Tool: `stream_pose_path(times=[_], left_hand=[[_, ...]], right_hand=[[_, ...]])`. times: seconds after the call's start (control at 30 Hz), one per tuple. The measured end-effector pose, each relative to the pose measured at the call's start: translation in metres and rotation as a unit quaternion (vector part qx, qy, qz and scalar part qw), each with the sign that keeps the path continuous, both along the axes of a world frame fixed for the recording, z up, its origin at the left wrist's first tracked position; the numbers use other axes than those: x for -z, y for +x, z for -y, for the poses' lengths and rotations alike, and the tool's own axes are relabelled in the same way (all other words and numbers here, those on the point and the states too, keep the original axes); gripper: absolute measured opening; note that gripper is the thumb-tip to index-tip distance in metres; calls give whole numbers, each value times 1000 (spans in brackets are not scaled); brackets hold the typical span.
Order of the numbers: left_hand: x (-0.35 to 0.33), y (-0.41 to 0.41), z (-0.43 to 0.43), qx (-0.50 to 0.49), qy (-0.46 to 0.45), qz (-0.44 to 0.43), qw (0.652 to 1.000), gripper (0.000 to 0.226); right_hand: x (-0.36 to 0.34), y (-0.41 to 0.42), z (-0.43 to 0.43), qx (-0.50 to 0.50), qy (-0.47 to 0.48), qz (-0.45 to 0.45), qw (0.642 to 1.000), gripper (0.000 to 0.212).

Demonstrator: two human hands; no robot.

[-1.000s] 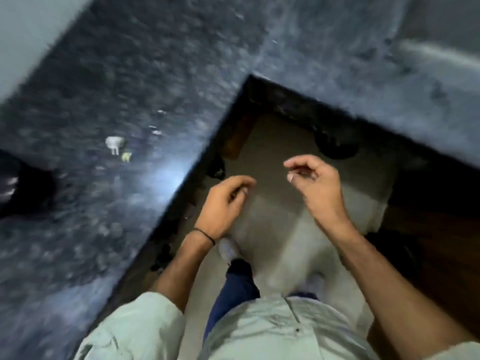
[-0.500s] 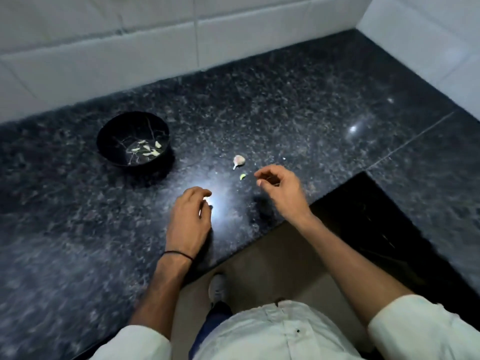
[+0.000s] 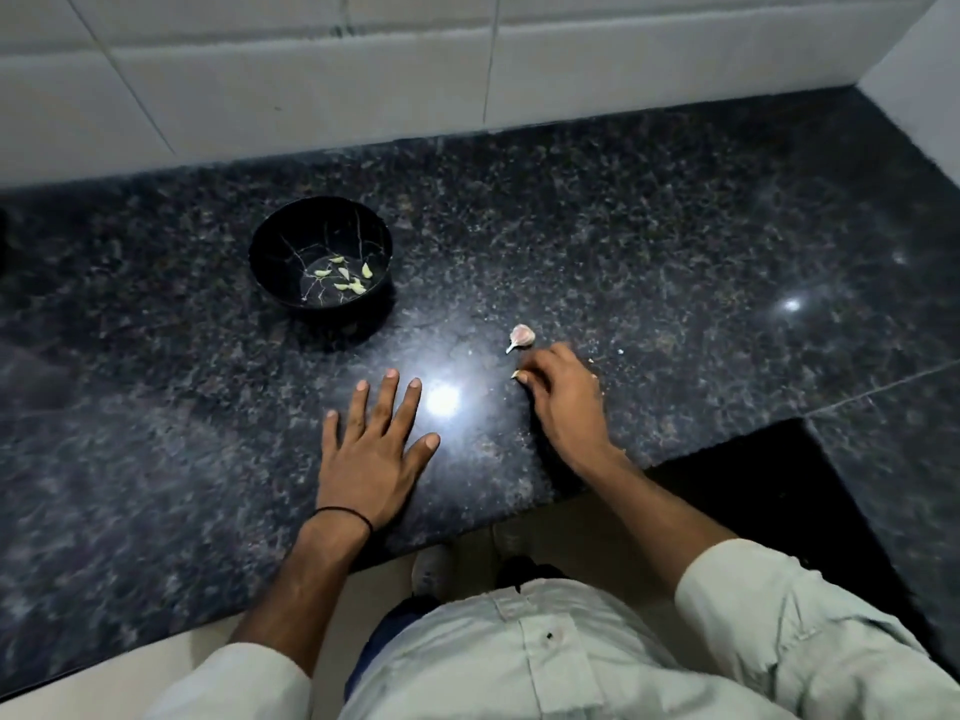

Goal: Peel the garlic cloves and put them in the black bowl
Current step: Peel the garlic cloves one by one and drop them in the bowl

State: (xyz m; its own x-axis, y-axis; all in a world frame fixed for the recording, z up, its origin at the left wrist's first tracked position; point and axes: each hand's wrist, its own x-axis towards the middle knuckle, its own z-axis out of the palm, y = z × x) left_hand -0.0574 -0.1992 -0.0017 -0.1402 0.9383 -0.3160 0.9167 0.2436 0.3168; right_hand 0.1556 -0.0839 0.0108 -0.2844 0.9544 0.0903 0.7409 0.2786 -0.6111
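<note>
One unpeeled clove (image 3: 521,337): lying on the dark tabletop (image 3: 675,241), just beyond the right fingertips, well apart from the bowl.
Black bowl (image 3: 275,241): upright, farther back and to the left; several peeled cloves (image 3: 345,275) on its bottom.
Left hand (image 3: 371,449): flat on the tabletop, grip spread apart, holding nothing.
Right hand (image 3: 563,402): fingers curled, tips down beside the unpeeled clove; cannot tell whether the grip is clamped on anything.
Step in hand: probably picking up the next clove to peel.
Doing it well: pinch the fat middle, not the thin stalk; bring the left hand in to split the papery skin from the stalk end; keep skin out of the bowl.
Risk: small, rounded, likely to skid on polished stone.
</note>
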Motion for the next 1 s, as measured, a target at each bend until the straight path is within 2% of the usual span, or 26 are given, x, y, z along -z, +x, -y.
stream_pose_path(times=[0.13,0.3,0.43,0.53,0.63,0.8,0.87,1.0], left_hand=[[3,1,-1,-19,10,8,1000,74],[-6,8,-8,-68,-14,37,997,75],[-17,17,-16,-126,-38,57,990,60],[-23,24,-22,-165,-39,69,983,57],[-25,29,-26,-188,-43,79,978,58],[-29,37,-31,-227,-50,100,967,58],[-31,40,-33,-246,-47,110,962,58],[-30,49,-35,-286,-10,129,950,57]], right_hand=[[5,7,-9,-35,-10,-11,999,4],[-13,6,-23,-72,-72,-126,987,5],[-35,-26,-50,-173,-86,-188,963,2],[-52,-67,-77,-249,-52,-212,944,4],[-59,-118,-106,-306,-10,-183,934,8],[-57,-168,-137,-365,-13,-60,929,19],[-61,-166,-142,-363,-31,-72,928,24],[-62,-129,-146,-302,-56,-166,937,22]])
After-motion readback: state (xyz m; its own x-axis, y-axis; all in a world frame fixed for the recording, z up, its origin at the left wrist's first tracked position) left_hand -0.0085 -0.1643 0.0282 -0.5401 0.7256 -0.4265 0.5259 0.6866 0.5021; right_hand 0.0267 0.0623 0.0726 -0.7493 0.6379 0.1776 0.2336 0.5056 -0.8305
